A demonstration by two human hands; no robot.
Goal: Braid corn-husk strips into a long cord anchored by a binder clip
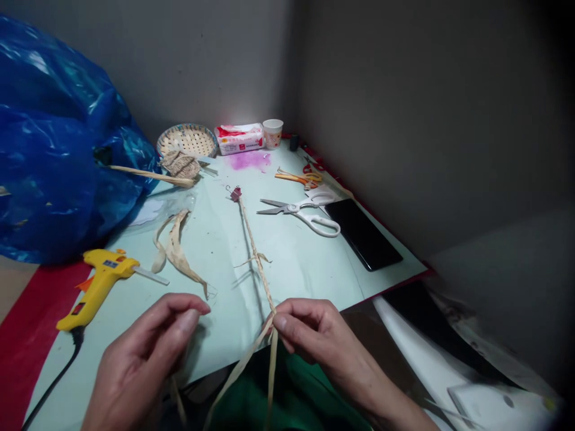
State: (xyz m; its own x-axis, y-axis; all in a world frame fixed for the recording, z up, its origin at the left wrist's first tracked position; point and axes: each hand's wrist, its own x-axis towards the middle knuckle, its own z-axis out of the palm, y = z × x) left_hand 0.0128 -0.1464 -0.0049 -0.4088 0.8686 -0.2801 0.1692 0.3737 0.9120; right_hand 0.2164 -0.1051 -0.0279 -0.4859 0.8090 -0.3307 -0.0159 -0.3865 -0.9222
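Observation:
A thin braid of pale dried husk strips (254,245) runs from a dark red binder clip (236,193) on the table toward me. My right hand (309,329) pinches its near end between thumb and forefinger. Loose strips (272,371) hang from that pinch over the table's front edge. Left of the braid and apart from it, my left hand (157,344) is closed, thumb against the curled forefinger. A pale strip (178,402) shows below it; whether the hidden fingers hold it I cannot tell. A crumpled dried husk (178,248) lies just beyond my left hand.
White-handled scissors (294,208) lie right of the braid, beside a black phone (363,233). A yellow glue gun (96,284) rests at left, below a large blue plastic bag (67,143). Further back stand a woven basket (188,140), a tissue pack (240,139) and a paper cup (272,133).

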